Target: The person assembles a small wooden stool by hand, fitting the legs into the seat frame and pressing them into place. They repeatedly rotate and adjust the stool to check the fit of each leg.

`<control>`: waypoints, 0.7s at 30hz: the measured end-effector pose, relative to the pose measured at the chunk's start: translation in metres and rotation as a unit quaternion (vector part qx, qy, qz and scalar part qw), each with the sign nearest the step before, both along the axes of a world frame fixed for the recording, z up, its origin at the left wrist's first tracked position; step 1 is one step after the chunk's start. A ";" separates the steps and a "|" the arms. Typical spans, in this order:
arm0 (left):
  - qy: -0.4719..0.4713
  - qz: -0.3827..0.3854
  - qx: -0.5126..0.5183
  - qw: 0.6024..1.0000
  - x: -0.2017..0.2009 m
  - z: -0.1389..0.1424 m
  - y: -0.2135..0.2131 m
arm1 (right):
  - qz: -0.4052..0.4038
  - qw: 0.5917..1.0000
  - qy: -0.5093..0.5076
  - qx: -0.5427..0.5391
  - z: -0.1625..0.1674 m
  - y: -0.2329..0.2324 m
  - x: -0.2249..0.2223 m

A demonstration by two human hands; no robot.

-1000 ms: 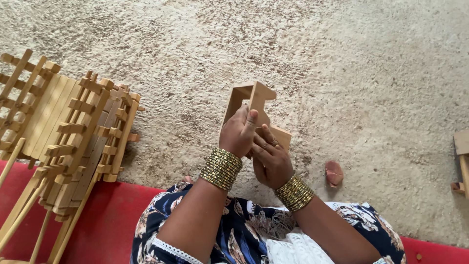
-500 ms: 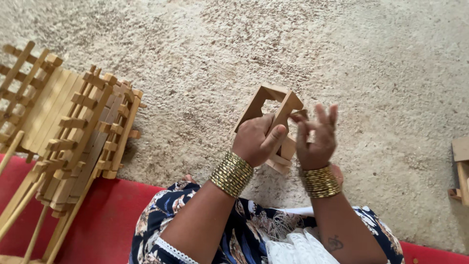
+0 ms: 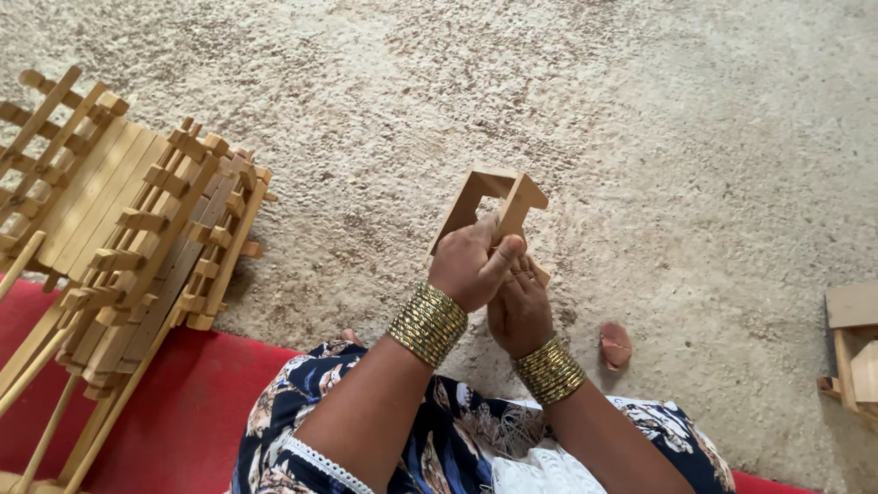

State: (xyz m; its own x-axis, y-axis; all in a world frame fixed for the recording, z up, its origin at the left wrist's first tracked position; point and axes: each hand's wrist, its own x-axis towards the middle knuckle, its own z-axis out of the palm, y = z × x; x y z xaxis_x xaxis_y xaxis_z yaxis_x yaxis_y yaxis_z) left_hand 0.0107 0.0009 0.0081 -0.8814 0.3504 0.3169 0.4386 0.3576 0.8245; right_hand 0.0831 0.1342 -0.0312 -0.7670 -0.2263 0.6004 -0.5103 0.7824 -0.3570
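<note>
Clenched around a small wooden frame [image 3: 495,203], the left hand [image 3: 471,265] has its grip on the piece's lower end, thumb laid across the front, so that the open rectangular part stands up and away from the body, held above the rough sandy floor [image 3: 640,110]. The right hand [image 3: 519,309] sits just beneath and touching the left, its fingers curled in at the frame's base; it seems to steady or press the bottom slat, though whether it truly clasps the wood I cannot tell, since the left hand covers that spot. Holding the frame raised like this likely keeps the joint in easy sight and leaves both hands free to work on it.

At the left edge of the floor, partly on a red mat [image 3: 183,402], lies a stack of finished slatted wooden racks [image 3: 137,238], tilted against one another; their far ends are cut off by the picture's border. Near the right hand a small reddish-brown thing [image 3: 615,345] rests on the floor; its nature is hard to make out. More wooden pieces [image 3: 852,352] show at the right edge, also cut off.
</note>
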 end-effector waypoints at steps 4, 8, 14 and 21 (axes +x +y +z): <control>-0.053 -0.077 -0.116 0.989 0.010 0.018 0.009 | -0.124 0.982 -0.068 -0.126 0.000 0.024 -0.025; -0.004 -0.141 -0.182 0.973 0.028 0.040 0.021 | -0.249 0.961 0.000 -0.123 -0.007 0.071 -0.035; -0.036 -0.158 -0.230 0.960 0.023 0.045 0.017 | -0.142 0.981 0.126 0.045 -0.036 0.062 -0.024; -0.044 -0.175 -0.270 0.946 0.021 0.035 0.024 | -0.031 0.980 0.197 -0.003 0.001 0.065 -0.032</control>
